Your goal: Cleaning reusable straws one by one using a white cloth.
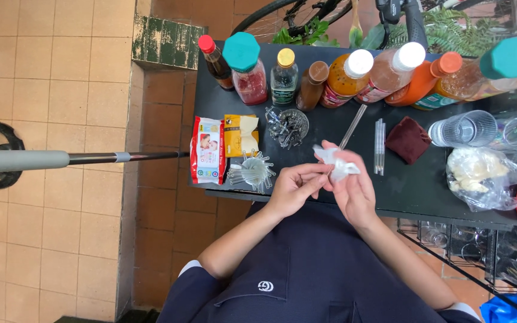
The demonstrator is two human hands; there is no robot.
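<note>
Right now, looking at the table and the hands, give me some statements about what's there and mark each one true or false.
1. Both hands, left hand and right hand, hold a white tissue. True.
2. The maroon cloth lies on the floor. False: it lies on the black table.
3. A row of sauce bottles stands along the table's far edge. True.
4. The pack of wet wipes sits at the right end of the table. False: it is at the left end.
5. The clear ribbed cup lies on its side. True.
</note>
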